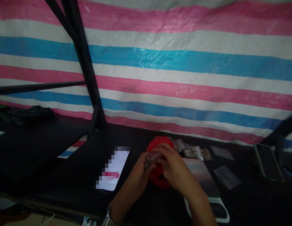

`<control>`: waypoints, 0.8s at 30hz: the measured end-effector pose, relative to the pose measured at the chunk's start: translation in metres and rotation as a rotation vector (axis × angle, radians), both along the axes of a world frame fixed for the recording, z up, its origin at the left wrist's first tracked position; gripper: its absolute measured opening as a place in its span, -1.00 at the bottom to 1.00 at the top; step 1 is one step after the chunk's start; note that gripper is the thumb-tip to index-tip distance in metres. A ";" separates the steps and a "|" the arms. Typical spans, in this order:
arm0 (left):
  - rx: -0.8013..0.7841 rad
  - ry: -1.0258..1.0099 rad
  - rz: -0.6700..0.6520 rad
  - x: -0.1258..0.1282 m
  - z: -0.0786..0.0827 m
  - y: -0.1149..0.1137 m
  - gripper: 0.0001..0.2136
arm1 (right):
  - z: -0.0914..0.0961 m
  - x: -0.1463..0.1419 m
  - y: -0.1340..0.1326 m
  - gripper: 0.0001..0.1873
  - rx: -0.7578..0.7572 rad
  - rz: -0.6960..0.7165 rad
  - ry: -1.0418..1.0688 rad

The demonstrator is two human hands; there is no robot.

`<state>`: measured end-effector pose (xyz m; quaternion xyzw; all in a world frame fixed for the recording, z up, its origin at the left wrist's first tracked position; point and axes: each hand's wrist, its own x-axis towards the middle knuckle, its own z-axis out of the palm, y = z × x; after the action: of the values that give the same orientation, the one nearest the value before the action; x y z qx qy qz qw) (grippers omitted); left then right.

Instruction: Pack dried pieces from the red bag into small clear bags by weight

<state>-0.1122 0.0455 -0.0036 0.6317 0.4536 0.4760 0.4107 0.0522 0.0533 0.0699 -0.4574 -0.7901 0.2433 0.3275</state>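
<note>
Both my hands meet over a red bowl [159, 179] near the front of a black table [72, 175]. My left hand [139, 171] and my right hand [172, 165] pinch a small clear plastic bag [152, 158] between their fingertips, held just above the bowl. What the bag contains is too small to tell. A flat digital scale [202, 179] with a shiny plate lies under my right forearm.
Several small clear bags, some filled [194, 152] and some flat [226, 177], lie right of the bowl. A white card [114, 171] lies to the left, a phone [268, 161] leans at far right. Black frame posts [85, 67] rise before a striped tarp [183, 62].
</note>
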 end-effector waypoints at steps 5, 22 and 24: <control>0.021 0.002 -0.061 0.000 0.000 0.000 -0.68 | 0.004 -0.002 -0.004 -0.40 0.032 0.059 0.026; -0.227 -0.286 0.228 -0.010 0.018 -0.008 -0.68 | -0.040 0.008 0.023 -0.50 -0.043 -0.308 -0.386; -0.260 -0.369 0.249 -0.007 0.016 -0.006 -0.64 | -0.041 0.003 0.024 -0.47 -0.059 -0.292 -0.373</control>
<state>-0.1187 0.0398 0.0124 0.4153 0.5028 0.5678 0.5023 0.0556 0.0771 0.0293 -0.6134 -0.7549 0.1276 0.1940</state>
